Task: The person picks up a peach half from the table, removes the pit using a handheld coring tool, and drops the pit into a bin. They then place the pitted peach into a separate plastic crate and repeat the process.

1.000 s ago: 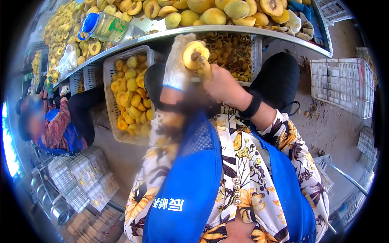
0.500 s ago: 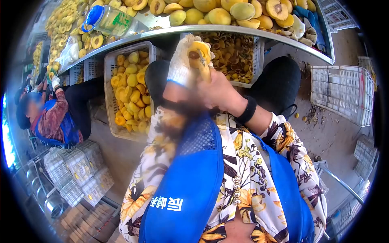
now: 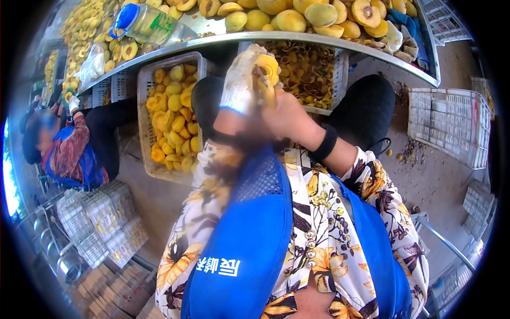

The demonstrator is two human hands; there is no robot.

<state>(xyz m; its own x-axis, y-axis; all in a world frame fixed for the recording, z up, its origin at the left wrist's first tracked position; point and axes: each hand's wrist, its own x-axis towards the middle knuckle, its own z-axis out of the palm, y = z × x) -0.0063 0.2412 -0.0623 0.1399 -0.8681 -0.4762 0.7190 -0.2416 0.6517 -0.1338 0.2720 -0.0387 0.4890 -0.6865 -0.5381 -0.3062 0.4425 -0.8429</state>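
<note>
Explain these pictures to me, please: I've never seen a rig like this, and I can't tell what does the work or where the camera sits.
There is no machine here: a person works with their own two hands. Every picture comes from one camera on their head, looking forward and down, so their blue vest fills the lower middle.

The gloved left hand holds a cut yellow fruit. The right hand grips what looks like a small tool at the fruit's middle; its tip is hard to make out.

On the metal-edged table lie many yellow fruits, whole and halved, and a blue-capped bottle. Below, one crate holds yellow fruit, another darker pieces.
</note>
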